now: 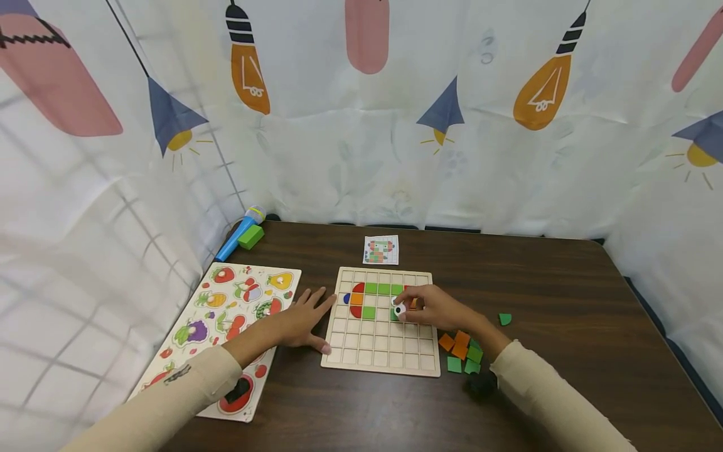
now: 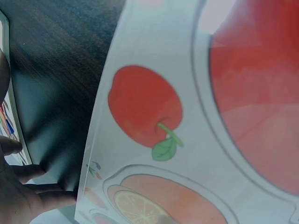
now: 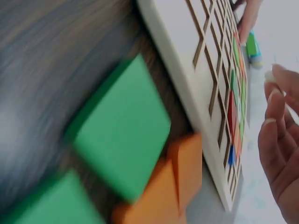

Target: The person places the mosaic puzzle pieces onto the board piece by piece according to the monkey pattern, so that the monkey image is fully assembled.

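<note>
A wooden grid board [image 1: 381, 345] lies on the table, with red, orange, green and blue tiles set in its upper rows. My right hand [image 1: 435, 307] is over the board's right side. Between thumb and fingertips it pinches a small white piece with a black dot [image 1: 400, 309]; in the right wrist view only a pale edge of the piece [image 3: 269, 76] shows. My left hand [image 1: 302, 320] rests with fingers spread at the board's left edge, its thumb by the lower left corner. Left fingers [image 2: 32, 191] also show in the left wrist view.
Loose orange tiles [image 1: 460, 345] and green tiles [image 1: 454, 365] lie right of the board, under my right forearm. One green piece [image 1: 505, 319] sits farther right. A pattern card [image 1: 381, 250] is behind the board. On the left are a fruit puzzle board [image 1: 192, 311], a toy microphone [image 1: 234, 240] and a green block [image 1: 251, 236].
</note>
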The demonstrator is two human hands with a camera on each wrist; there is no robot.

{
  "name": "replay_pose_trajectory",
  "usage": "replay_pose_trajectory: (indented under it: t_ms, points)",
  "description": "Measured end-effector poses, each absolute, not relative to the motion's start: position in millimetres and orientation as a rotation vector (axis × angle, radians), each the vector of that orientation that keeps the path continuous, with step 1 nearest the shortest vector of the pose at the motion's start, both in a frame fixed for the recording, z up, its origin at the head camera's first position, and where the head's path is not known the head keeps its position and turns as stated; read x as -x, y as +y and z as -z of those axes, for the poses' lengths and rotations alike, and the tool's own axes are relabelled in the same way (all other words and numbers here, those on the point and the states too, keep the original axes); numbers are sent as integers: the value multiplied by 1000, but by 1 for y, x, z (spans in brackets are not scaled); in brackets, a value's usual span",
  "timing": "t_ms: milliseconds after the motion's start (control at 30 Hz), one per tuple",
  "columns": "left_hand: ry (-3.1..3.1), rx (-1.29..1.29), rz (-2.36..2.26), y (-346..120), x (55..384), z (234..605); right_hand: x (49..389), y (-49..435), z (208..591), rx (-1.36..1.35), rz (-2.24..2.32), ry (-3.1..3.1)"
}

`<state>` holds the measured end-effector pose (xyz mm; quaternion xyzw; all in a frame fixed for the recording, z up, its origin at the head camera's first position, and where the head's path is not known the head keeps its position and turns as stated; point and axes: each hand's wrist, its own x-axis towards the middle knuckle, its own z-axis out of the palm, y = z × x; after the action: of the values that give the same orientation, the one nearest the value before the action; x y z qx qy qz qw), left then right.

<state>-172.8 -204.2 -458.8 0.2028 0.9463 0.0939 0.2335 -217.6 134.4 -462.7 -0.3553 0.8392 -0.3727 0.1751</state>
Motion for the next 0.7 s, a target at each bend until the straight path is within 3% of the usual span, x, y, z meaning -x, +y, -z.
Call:
replay_pose_trajectory:
  t_ms: [700]
  points:
    - [2602,-534,-237,-204,173,461,234,65,473,804,997,2568]
